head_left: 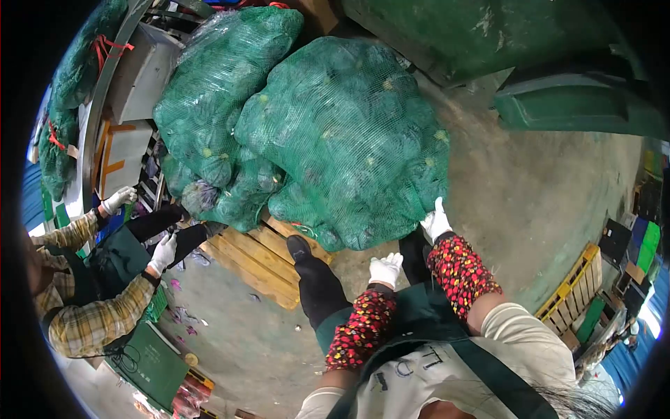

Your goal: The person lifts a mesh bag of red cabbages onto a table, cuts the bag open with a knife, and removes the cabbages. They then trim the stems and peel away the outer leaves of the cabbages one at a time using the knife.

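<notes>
**Three netted sacks on one pallet, and the front one sits at the edge**

Two white-gloved hands are mine to watch. The right hand (436, 222) is closed on the mesh at the lower edge of the front sack (349, 140). The left hand (385, 269) is curled just below that sack, and I cannot tell whether it touches the net. The front sack is the biggest. It leans on the other sacks and bulges past the front of the wooden pallet (258, 269), right above the person's dark shoe (300, 246).

My worry is the single grip. A pull on thin mesh with one hand could tear the net and spill the green heads inside. Or the whole sack could roll off the pallet edge onto that shoe and leg. The sack behind (223, 84) rests against the front one, so I judge it may slump forward if its support shifts. A co-worker (91, 300) in a plaid shirt crouches near the pallet's other side, close enough to be in the way. Scraps on the concrete floor (230, 328) could also make footing poor.

Counted:
- Three sacks are in this pile, the third being the low sack (234, 192).
- At least two more sacks (70, 91) sit at the left edge.
- Two pallets are in view, including a yellow pallet (572, 286).
- The co-worker's two gloved hands (118, 199) are raised.
- One green crate (150, 359) stands on the floor.
</notes>
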